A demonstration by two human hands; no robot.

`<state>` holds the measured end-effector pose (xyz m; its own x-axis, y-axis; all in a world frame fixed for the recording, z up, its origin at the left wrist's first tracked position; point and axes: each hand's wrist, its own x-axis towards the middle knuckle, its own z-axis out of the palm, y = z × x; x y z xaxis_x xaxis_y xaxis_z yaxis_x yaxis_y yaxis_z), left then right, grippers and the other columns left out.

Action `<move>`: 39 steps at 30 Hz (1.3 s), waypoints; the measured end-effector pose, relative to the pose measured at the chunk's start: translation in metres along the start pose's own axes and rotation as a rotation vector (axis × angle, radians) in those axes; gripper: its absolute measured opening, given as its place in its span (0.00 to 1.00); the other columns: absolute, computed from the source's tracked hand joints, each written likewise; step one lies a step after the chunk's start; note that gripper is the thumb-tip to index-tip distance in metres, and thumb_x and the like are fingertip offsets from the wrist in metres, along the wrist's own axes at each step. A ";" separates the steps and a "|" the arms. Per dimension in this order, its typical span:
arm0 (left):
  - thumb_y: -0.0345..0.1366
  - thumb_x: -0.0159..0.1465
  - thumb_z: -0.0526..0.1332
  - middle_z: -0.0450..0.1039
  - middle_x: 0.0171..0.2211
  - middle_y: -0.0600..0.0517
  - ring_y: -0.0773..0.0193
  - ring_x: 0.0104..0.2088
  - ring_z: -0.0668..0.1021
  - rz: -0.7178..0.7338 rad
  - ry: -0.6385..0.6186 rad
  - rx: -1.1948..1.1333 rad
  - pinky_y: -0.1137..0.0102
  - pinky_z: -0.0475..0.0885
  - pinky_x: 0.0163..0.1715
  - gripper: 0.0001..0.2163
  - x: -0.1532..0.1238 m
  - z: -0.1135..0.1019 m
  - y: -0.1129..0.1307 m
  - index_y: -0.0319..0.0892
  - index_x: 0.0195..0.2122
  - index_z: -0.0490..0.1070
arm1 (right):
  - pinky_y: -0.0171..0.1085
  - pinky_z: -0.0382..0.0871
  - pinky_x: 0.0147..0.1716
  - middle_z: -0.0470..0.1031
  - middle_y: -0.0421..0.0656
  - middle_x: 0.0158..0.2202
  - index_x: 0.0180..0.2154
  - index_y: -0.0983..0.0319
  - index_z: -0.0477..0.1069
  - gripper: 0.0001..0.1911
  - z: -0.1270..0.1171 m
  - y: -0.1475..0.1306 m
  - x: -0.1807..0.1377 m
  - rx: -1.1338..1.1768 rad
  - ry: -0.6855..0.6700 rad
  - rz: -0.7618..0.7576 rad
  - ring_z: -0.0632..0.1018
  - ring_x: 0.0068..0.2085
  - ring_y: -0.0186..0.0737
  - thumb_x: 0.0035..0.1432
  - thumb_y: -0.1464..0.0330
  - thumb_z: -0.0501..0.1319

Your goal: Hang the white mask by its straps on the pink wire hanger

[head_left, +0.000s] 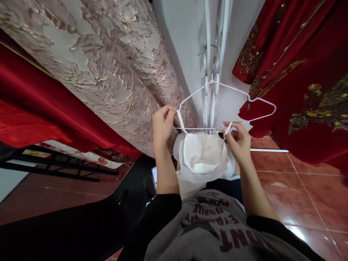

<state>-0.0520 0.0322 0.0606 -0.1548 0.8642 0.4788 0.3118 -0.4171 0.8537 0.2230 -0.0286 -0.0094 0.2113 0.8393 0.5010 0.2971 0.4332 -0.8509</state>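
Note:
A pale pink hanger (231, 87) hangs by its metal hook among white rails. Below its bottom bar hangs a white garment (203, 152) with thin shoulder straps and a rounded, layered top. The left strap (181, 121) runs up to the notch at the hanger's left shoulder. My left hand (164, 125) is closed in a pinch at that strap's upper end, beside the notch. My right hand (238, 139) pinches the right strap (227, 129), its loop standing up from the fingers near the bottom bar. This loop is apart from the hanger's right shoulder notch.
A pink brocade garment (119, 65) and red satin cloth (51, 105) hang close on the left. Gold-trimmed red garments (301, 79) hang on the right. White metal rails (209, 32) stand against the wall ahead. Red tiles (312, 195) cover the floor.

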 end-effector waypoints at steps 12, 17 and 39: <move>0.47 0.61 0.75 0.83 0.33 0.49 0.56 0.40 0.87 -0.363 0.207 -0.845 0.64 0.78 0.50 0.16 -0.067 0.063 -0.025 0.43 0.39 0.74 | 0.39 0.73 0.31 0.79 0.46 0.51 0.55 0.55 0.78 0.18 -0.001 0.009 -0.005 0.054 0.094 -0.047 0.75 0.31 0.34 0.64 0.59 0.69; 0.50 0.61 0.75 0.78 0.26 0.54 0.58 0.34 0.87 -0.265 0.234 -0.778 0.62 0.79 0.49 0.18 -0.063 0.051 -0.024 0.43 0.38 0.73 | 0.51 0.80 0.51 0.80 0.48 0.57 0.57 0.54 0.79 0.25 -0.053 0.045 0.013 0.184 0.609 -0.085 0.84 0.49 0.46 0.58 0.61 0.74; 0.38 0.61 0.72 0.74 0.22 0.60 0.65 0.28 0.83 -0.385 0.314 -0.712 0.67 0.78 0.42 0.14 -0.062 0.056 -0.017 0.45 0.39 0.67 | 0.54 0.76 0.49 0.80 0.47 0.38 0.38 0.57 0.78 0.06 -0.067 -0.051 0.089 -0.461 -0.082 -0.250 0.80 0.44 0.50 0.58 0.69 0.71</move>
<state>0.0053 0.0011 0.0047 -0.4134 0.9075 0.0747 -0.4603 -0.2790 0.8428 0.2888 0.0021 0.0890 0.0134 0.7598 0.6500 0.7119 0.4492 -0.5399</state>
